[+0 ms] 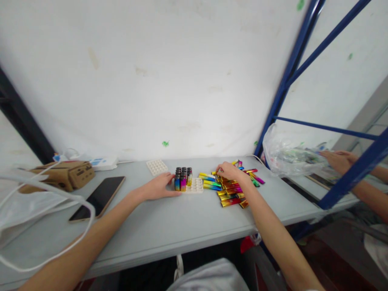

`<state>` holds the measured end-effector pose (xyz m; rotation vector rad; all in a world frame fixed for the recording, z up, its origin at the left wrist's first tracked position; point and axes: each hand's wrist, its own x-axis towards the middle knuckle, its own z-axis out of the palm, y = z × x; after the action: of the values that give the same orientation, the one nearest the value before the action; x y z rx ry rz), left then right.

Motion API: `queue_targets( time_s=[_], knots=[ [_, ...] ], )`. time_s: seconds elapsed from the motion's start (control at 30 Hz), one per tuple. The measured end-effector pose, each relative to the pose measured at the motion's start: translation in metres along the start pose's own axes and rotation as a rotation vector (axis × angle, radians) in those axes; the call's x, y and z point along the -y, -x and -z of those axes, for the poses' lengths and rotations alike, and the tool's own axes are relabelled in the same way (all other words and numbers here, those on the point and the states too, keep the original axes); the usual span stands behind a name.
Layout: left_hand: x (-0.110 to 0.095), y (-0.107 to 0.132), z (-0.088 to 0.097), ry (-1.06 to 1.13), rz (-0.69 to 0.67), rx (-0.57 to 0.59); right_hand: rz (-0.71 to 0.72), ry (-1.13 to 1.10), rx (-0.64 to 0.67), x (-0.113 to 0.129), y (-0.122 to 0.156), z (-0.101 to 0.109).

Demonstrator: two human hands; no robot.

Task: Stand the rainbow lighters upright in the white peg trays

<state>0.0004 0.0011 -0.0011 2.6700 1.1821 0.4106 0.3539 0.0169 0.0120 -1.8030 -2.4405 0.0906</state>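
At the left end of a white tray with round holes (196,185), my left hand (159,186) grips the side, thumb along the front and fingers behind. Several lighters with black tops (183,178) stand upright in the tray's left part, their bodies shiny blue, purple and yellow. My right hand (230,171) is bent down over a pile of shiny gold, red and multicoloured lighters (230,190). Its fingers are curled together at the pile's far left side, and what lies between the fingertips is hidden. Two yellow-blue lighters (212,185) lie flat between tray and pile.
Behind the tray lies a second white holed tray (157,166). Left are a phone (101,196), a cardboard box (68,174) and a white cable (87,202). A blue metal frame (279,97) and a plastic bag (277,153) stand right, with another person's hands (339,159) beyond.
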Motion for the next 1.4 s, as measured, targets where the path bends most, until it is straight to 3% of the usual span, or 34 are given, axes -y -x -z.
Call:
queue_targets(
  time_s=[0.2, 0.37, 0.47, 0.73, 0.87, 0.97, 1.13, 1.23, 1.4],
  knots=[
    [-0.002, 0.000, 0.001, 0.007, 0.001, -0.002, -0.032, -0.049, -0.020, -0.004, -0.005, -0.007],
    [-0.003, 0.000, 0.002, 0.003, 0.004, -0.001, 0.020, -0.027, -0.013, -0.003, -0.007, -0.010],
    [-0.004, 0.000, 0.003, -0.006, 0.003, 0.001, 0.052, -0.058, -0.131, -0.001, -0.006, -0.009],
    [-0.001, 0.000, 0.002, 0.021, -0.010, -0.010, 0.021, -0.496, -0.459, 0.012, -0.010, -0.004],
    [0.000, 0.000, 0.001, -0.007, -0.009, 0.005, -0.018, -0.740, -0.429, 0.021, -0.016, -0.011],
    [0.000, 0.000, 0.000, -0.013, -0.012, 0.008, 0.067, -0.888, -0.403, 0.030, -0.018, -0.016],
    [-0.001, 0.000, 0.001, -0.002, -0.012, 0.005, 0.233, -1.020, -0.245, 0.049, -0.012, -0.020],
    [-0.001, 0.000, 0.001, 0.001, -0.013, 0.007, 0.220, -0.994, -0.232, 0.059, -0.010, -0.021],
    [0.000, 0.000, 0.000, 0.004, -0.005, 0.006, 0.068, -0.705, -0.395, 0.070, -0.008, -0.023]
  ],
)
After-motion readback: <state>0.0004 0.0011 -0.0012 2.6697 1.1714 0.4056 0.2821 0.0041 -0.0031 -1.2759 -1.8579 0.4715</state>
